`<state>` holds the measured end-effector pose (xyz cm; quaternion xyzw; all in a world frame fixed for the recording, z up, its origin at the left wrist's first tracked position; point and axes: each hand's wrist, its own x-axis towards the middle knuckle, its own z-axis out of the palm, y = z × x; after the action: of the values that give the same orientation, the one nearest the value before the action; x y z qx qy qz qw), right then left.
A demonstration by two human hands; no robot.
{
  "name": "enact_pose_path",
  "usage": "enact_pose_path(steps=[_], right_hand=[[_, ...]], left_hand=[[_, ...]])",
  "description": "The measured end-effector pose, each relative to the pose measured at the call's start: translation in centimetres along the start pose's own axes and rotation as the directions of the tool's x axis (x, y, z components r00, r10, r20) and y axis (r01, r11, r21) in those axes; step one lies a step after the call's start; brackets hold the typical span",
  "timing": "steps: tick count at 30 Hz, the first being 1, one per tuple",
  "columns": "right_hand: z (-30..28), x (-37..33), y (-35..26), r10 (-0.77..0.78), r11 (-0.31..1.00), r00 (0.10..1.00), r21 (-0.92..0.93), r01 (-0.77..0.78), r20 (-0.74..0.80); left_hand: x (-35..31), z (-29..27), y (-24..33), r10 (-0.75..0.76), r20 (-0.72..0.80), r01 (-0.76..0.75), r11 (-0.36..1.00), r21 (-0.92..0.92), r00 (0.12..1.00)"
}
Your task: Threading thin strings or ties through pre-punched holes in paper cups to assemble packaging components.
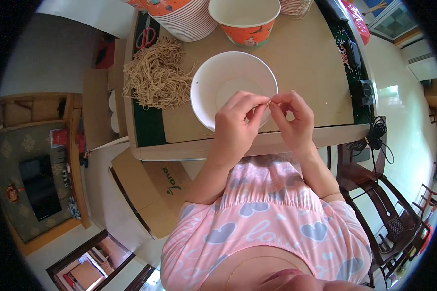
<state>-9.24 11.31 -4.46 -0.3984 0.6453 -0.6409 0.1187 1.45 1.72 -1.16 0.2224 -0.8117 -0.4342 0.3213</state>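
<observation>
A white paper bucket stands on the table with its mouth toward me, and a small dark hole shows in its left wall. My left hand and my right hand meet over its right near rim. Both are closed in a pinch, fingertips touching. A tiny bit of tan string shows between the fingertips; most of it is hidden. Left of the bucket lies a loose heap of tan strings. Whether either hand touches the rim is hard to tell.
Behind stand a stack of nested paper buckets and an orange-patterned bucket. Red-handled scissors lie beyond the string heap. Black devices and a coiled cable sit at the table's right edge. Cardboard boxes are at lower left.
</observation>
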Motion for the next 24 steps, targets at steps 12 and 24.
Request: enact_pose_path(steps=[12, 24], right_hand=[[-0.2, 0.3, -2.4, 0.042, 0.978, 0.988, -0.207, -0.010, 0.151], [0.0, 0.2, -2.5, 0.081, 0.980, 0.988, -0.192, -0.054, 0.134]], left_hand=[[-0.6, -1.2, 0.1, -0.062, -0.058, 0.065, 0.996, 0.061, 0.996], [-0.9, -1.4, 0.0, -0.193, 0.002, 0.193, 0.980, -0.043, 0.981]])
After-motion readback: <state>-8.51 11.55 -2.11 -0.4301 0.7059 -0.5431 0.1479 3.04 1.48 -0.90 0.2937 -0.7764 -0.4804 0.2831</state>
